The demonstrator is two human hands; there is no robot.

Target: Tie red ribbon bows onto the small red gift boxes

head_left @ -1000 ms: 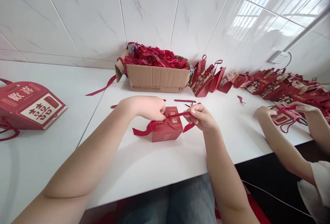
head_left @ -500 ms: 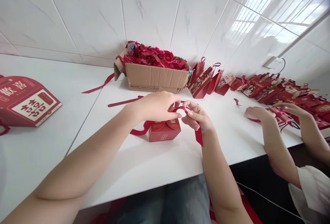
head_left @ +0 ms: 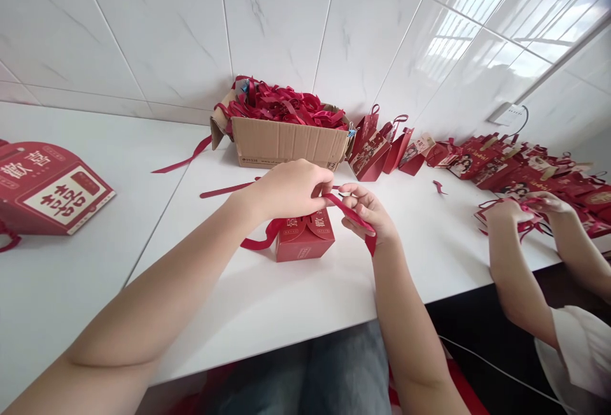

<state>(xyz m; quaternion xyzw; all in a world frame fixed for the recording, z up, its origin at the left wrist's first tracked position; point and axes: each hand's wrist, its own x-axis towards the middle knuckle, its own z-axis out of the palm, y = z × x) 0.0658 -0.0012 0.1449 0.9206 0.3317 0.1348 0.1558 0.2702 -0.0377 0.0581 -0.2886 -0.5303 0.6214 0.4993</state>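
Observation:
A small red gift box with pale printed characters stands on the white table in front of me. Just above its top, my left hand pinches a red ribbon between thumb and fingers. The ribbon runs slanting down to my right hand, whose fingers are curled on it to the right of the box. One ribbon end hangs below that palm. Another stretch of ribbon curls out on the box's left side. My left hand hides part of the box top.
Against the tiled wall stands a cardboard box heaped with red ribbons. A larger red box is at the left. Finished-looking red boxes crowd the right, where a co-worker's hands handle ribbon. A loose ribbon lies behind my forearm.
The ribbon between my hands has gone from an arched loop to a straighter slanting strip, and less of its end hangs down. The co-worker's left hand has moved right.

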